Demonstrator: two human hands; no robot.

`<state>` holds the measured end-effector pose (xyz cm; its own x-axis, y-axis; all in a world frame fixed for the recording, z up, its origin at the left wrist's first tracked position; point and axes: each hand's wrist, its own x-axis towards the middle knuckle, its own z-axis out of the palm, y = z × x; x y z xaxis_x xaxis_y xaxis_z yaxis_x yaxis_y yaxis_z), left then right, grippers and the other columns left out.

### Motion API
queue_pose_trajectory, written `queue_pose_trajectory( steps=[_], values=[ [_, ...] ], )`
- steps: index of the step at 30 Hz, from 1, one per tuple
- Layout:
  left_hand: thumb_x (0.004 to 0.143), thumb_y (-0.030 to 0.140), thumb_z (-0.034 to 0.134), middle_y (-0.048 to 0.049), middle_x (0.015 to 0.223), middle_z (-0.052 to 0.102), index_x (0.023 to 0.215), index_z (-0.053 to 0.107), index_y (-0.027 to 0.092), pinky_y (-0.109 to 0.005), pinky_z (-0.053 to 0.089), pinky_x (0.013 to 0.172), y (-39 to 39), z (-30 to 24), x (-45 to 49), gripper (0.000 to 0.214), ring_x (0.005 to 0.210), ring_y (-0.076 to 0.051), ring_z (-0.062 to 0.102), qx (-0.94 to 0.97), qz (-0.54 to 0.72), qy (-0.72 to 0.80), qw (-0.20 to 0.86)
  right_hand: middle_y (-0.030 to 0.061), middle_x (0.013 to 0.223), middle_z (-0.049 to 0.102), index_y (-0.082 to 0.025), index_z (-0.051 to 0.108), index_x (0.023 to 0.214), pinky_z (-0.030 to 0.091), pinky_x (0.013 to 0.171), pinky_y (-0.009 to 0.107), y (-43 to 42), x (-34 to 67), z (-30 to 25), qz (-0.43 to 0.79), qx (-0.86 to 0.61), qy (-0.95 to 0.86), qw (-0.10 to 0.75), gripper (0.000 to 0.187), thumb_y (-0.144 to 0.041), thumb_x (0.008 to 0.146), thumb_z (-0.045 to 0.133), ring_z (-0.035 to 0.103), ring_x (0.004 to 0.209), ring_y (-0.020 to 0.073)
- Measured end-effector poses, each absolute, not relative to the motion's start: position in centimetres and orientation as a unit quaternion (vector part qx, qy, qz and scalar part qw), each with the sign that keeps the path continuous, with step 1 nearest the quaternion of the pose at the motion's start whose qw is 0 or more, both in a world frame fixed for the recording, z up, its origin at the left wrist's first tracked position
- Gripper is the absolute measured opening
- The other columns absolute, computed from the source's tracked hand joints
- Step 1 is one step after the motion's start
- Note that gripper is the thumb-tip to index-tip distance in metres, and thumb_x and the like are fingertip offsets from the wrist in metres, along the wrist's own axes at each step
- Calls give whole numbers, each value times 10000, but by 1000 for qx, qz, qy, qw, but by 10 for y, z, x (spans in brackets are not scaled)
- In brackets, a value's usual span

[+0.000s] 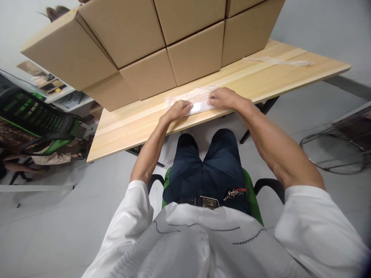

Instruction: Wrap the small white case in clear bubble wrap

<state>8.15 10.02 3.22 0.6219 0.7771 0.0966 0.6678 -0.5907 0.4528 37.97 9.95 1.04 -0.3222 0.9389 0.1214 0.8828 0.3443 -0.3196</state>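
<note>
White sleeves [313, 227] and dark trousers [208, 170] sit nearest, over a green chair [252, 195]. Beyond them, the left hand [177, 110] and right hand [224, 98], fingers curled, pinch opposite ends of a clear bag [199, 101] lying flat at the counter's [261, 79] near edge. Stacked boxes [174, 58] stand just behind.

Tan cardboard boxes [150, 42], pale wood table [290, 69], clear plastic bag [198, 101] (whitish sheen), navy trousers [208, 170].
</note>
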Motion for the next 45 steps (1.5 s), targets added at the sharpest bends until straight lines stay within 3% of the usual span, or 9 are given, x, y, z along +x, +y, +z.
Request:
queue_pose_trajectory(
  steps=[4,9,14,16,20,25,34,40,45],
  values=[
    [1175,277,565,-27,782,607,743,537,273,-419,496,870,99,30,81,433,812,-236,561,879,138,422,172,169,1224,948,-215,998,1209,659,1053,493,108,383,7,108,-594,-784,147,301,-445,1161,810,863,1228,406],
    [1192,270,566,-23,735,554,720,435,300,-435,450,858,95,28,81,491,767,-235,476,876,134,438,149,176,1332,948,-209,984,1268,661,1161,525,95,387,15,116,-636,-752,129,261,-378,1180,805,844,1369,437],
    [1223,246,545,-23,732,581,717,420,300,-416,413,837,90,29,83,525,759,-226,463,869,116,464,131,291,1593,860,-99,908,1481,649,1283,641,61,385,30,53,-683,-718,124,471,-214,1231,526,762,1567,490],
    [1228,238,551,-23,736,604,715,435,295,-406,404,827,89,31,84,529,759,-220,467,866,116,469,131,312,1695,800,-73,860,1551,609,1368,677,50,378,31,19,-663,-729,169,527,-214,1250,452,687,1666,503],
    [1216,230,565,-17,731,642,718,509,274,-380,416,817,87,33,86,504,754,-206,482,864,118,474,124,276,1819,750,-103,787,1693,504,1511,708,41,345,12,17,-501,-826,256,566,-256,1227,505,654,1726,494],
    [1198,236,561,-36,803,749,777,683,224,-354,466,849,87,28,88,439,795,-207,564,866,119,475,99,247,1868,739,-108,637,1875,531,1514,694,46,305,-26,64,-419,-864,273,739,-206,1148,552,683,1756,429],
    [1119,337,614,-55,920,833,1023,899,154,-333,503,838,98,27,67,352,864,-206,660,869,146,438,180,214,1854,763,-163,708,1832,551,1520,692,51,309,-39,83,-415,-858,291,683,-171,1159,588,704,1762,413],
    [961,290,767,21,722,665,1127,906,141,-291,378,663,99,34,35,263,680,-148,502,786,180,494,326,217,1833,780,-153,775,1759,556,1520,689,52,309,-39,74,-415,-862,281,602,-172,1192,573,691,1781,410],
    [880,191,844,57,695,588,1166,897,160,-299,374,643,94,34,18,292,639,-137,473,726,219,549,352,220,1856,761,-148,771,1768,564,1517,693,55,311,-43,72,-417,-862,280,610,-175,1191,575,684,1791,414]
  ],
)
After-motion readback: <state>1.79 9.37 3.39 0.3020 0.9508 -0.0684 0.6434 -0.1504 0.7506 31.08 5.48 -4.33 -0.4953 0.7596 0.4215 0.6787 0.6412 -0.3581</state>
